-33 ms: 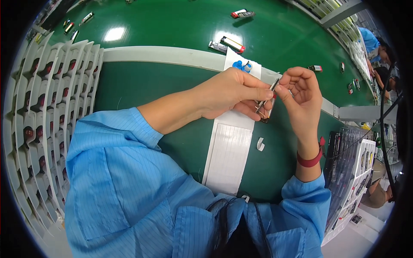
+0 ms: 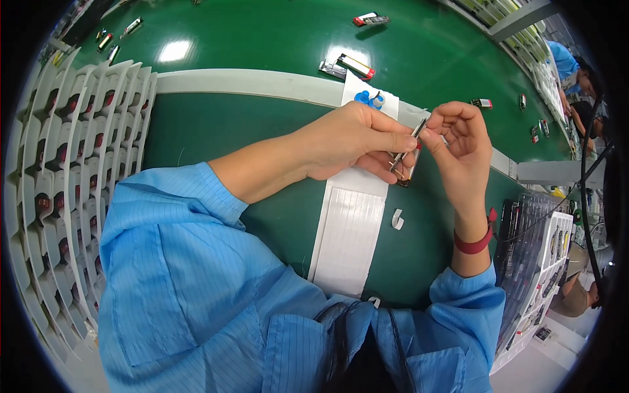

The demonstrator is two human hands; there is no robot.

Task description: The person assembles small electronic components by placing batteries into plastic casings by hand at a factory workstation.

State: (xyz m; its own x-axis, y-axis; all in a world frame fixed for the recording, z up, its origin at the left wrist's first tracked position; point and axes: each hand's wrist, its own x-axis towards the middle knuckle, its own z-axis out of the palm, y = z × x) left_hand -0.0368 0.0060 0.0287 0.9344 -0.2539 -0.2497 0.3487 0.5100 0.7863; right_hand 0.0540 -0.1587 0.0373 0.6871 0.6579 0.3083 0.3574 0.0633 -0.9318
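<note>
My left hand [image 2: 347, 141] is closed in a pinch on a thin, dark, silver-edged part [image 2: 420, 127], held tilted above the bench. My right hand [image 2: 464, 147] has its thumb and forefinger together at the part's upper end, with the other fingers loosely curled. Partly hidden by the left fingers is a small white, red and dark piece [image 2: 413, 167]; whether it is joined to the thin part I cannot tell. Below the hands a white sheeted strip [image 2: 347, 229] lies on the dark green mat [image 2: 275, 229]. Right of it sits a small curled white scrap [image 2: 397, 220].
Stacked white trays [image 2: 59, 170] with reddish pieces stand at the left; clear and white trays [image 2: 540, 275] stand at the right. Blue-capped bottles [image 2: 368, 99] are beyond my hands. Past the pale rail [image 2: 249, 80], a green surface [image 2: 262, 39] carries several small electronic pieces. People work at far right.
</note>
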